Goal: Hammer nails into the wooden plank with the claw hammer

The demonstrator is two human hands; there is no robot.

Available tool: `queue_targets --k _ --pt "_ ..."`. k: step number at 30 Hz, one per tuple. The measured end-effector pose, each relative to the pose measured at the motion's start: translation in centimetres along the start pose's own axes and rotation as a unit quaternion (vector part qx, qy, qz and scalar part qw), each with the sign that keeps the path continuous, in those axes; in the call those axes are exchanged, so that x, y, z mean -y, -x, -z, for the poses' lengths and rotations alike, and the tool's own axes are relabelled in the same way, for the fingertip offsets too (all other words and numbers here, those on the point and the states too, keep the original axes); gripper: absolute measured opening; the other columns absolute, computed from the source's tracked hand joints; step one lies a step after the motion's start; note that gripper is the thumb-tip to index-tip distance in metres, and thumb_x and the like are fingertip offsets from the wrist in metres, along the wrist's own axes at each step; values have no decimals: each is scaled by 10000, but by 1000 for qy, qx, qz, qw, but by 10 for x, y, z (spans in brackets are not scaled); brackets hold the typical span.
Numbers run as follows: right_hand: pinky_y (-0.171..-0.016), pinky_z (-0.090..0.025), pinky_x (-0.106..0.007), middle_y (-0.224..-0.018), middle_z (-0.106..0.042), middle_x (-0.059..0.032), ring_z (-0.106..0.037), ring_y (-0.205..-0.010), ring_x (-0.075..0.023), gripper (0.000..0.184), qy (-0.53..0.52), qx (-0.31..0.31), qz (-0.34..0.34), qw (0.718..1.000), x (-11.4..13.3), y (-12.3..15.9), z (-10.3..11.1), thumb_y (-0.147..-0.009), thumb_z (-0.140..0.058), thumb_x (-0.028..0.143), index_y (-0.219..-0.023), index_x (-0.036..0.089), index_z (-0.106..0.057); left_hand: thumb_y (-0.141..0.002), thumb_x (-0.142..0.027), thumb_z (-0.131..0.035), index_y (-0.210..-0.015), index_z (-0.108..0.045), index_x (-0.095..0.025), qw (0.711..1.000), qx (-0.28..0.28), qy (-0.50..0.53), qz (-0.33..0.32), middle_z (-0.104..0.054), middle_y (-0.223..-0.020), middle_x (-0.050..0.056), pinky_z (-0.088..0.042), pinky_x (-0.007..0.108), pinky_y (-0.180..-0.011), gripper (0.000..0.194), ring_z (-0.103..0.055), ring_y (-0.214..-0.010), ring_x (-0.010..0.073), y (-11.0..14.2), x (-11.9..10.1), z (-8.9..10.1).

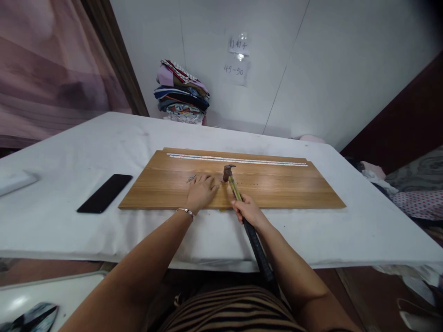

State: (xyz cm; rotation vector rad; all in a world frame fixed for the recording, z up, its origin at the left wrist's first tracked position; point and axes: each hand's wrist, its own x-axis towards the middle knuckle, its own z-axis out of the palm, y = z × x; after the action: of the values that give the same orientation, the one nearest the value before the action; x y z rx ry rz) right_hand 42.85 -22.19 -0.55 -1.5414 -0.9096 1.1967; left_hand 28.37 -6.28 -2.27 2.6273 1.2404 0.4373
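My left hand (pixel 202 190) rests on a brown wooden board (pixel 148 184), thumb and forefinger drawn together beside the hammer head. Whatever is between those fingertips is too small to make out. A few thin metal pieces, apparently nails (pixel 191 178), lie by the hand's left side. My right hand (pixel 248 210) is wrapped round the handle of a claw hammer (pixel 234 186), part yellow and part black. Its rusty head is low over the board, just right of my left fingertips. Small dark dots (pixel 247 184) run in a row to the right of the hammer.
Two white marked strips (pixel 238 160) run along the board's far side. A black phone (pixel 104 193) lies left of the board on the white-covered table (pixel 86 147). Folded cloths (pixel 182 92) are stacked against the wall, where paper notes (pixel 237 71) hang.
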Motion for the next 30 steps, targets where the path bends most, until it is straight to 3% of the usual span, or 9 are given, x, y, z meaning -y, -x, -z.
queue_targets --k 12,18,30 --pt "-365 -379 -220 -448 -456 118 -399 -348 -103 148 -8 -5 9 1000 0 0 0 -813 -565 369 -819 268 -457 -1023 -394 -560 -1292 -752 -211 1000 4 -1 -3 -679 -1465 139 -409 504 -1202 378 -570 -1377 347 0 -1 2" --pt "-361 -374 -218 -440 -437 118 -391 -338 -96 222 -2 -3 -9 1000 2 -1 0 -825 -625 372 -768 273 -434 -1033 -409 -541 -1321 -740 -196 1000 13 -6 3 -667 -1480 147 -405 506 -1203 410 -564 -1383 348 1 -2 4" --pt "-339 -371 -213 -438 -464 98 -400 -335 -103 165 -1 -9 -12 1000 8 0 -2 -851 -570 291 -754 269 -438 -1024 -414 -540 -1310 -745 -226 1000 5 1 0 -677 -1467 141 -410 529 -1199 399 -569 -1369 355 0 1 0"
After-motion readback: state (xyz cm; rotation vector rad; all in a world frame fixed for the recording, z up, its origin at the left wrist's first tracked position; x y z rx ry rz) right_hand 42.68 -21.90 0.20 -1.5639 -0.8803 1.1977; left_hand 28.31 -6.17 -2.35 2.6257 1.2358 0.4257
